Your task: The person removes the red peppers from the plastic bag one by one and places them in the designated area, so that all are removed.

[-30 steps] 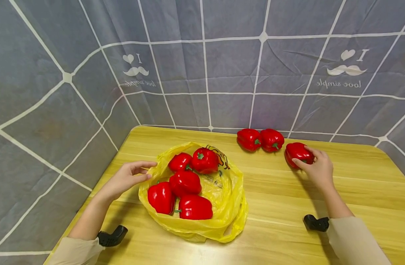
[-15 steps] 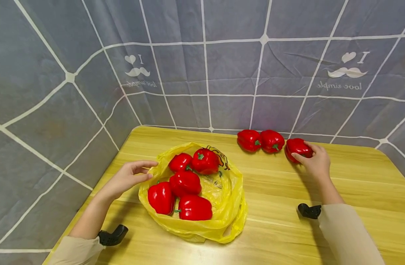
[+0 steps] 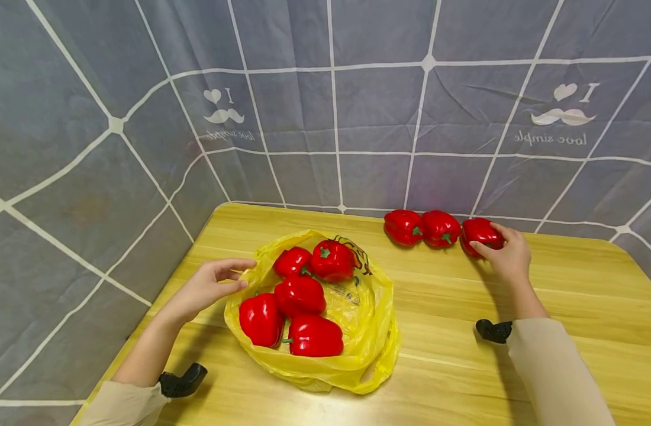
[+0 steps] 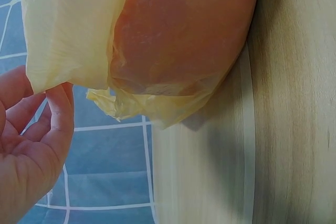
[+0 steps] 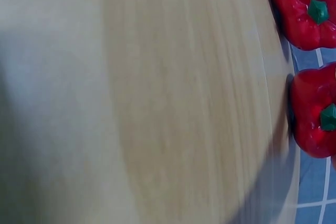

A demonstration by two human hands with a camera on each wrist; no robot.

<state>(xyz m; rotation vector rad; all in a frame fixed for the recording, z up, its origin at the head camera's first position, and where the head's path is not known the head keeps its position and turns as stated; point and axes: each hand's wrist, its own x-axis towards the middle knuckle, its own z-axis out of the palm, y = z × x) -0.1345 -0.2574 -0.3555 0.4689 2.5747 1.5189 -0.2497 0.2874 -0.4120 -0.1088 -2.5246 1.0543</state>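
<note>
A yellow plastic bag [image 3: 370, 322] lies with its mouth wide, and several red bell peppers [image 3: 300, 297] rest inside it. My left hand [image 3: 208, 287] pinches the bag's left rim between thumb and fingers; the left wrist view shows the fingertips [image 4: 60, 92] at the film's edge. At the back right, my right hand [image 3: 509, 257] grips a red bell pepper [image 3: 479, 229] from its right side, low over the table. Left of that pepper, two more bell peppers [image 3: 403, 228] sit side by side. In the right wrist view the gripped pepper [image 5: 310, 114] shows its green stem.
The wooden table [image 3: 437, 367] ends at a grey curtain [image 3: 379, 112] with white lines, which stands behind the peppers and along the left side. A black wrist device [image 3: 183, 380] hangs under the left forearm, another [image 3: 493, 331] under the right.
My right hand has moved the bell pepper back and slightly left, into line beside the two others. The left hand stays at the bag's rim.
</note>
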